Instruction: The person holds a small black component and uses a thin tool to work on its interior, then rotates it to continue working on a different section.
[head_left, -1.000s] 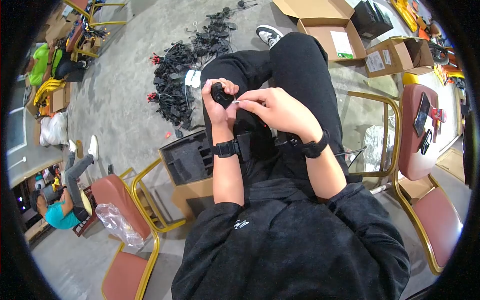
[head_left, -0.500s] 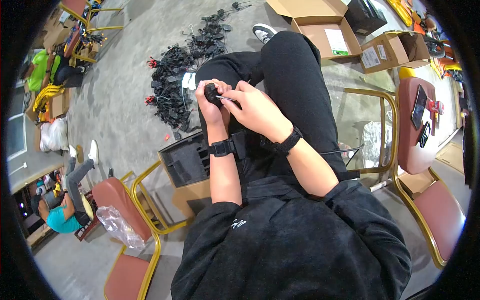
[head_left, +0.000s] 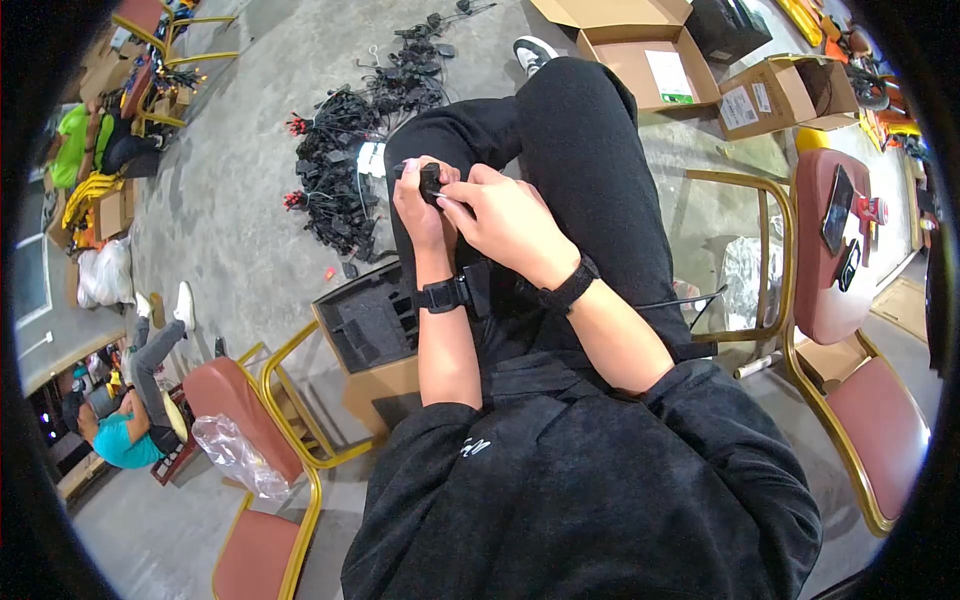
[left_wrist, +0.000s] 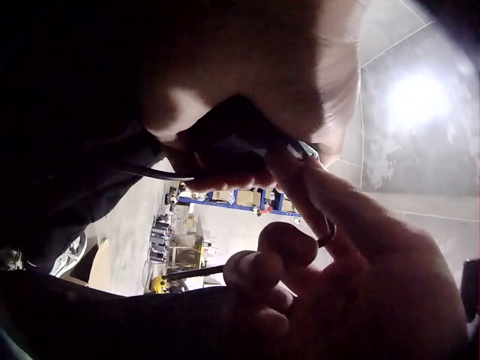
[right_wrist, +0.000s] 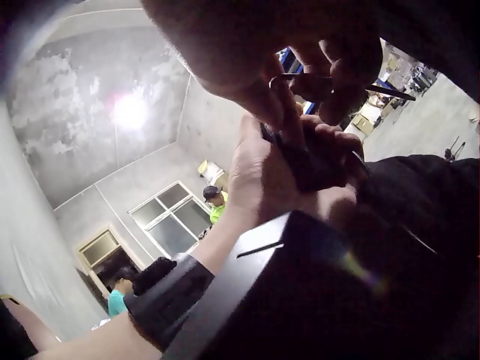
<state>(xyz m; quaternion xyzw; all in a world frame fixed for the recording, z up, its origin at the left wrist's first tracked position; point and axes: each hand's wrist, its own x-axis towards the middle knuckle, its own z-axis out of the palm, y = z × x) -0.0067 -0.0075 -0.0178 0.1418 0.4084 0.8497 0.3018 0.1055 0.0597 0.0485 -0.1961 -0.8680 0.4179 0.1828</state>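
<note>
My left hand (head_left: 422, 222) grips a small black device (head_left: 429, 182) over my lap, fingers wrapped round its far side. Close against it, my right hand (head_left: 515, 228) has its thumb and forefinger at the face of the device. A small shiny piece (left_wrist: 306, 151) shows at those fingertips in the left wrist view. The other right fingers curl round a thin dark rod (left_wrist: 196, 272), which has a bent end and sticks out past them. In the right wrist view the rod (right_wrist: 390, 92) crosses under the fingers. A thin cable (left_wrist: 157, 173) shows near the device.
A heap of black cabled parts (head_left: 335, 170) lies on the floor ahead. Left of my lap is a foam-lined box (head_left: 365, 320); open cardboard boxes (head_left: 640, 62) stand at the far right. Chairs flank me, the right one (head_left: 835, 250) bearing a phone. People sit at the left.
My right hand has turned and moved in closer to the device, its thumb and forefinger now at its face. The left hand has shifted slightly left and tilted the device.
</note>
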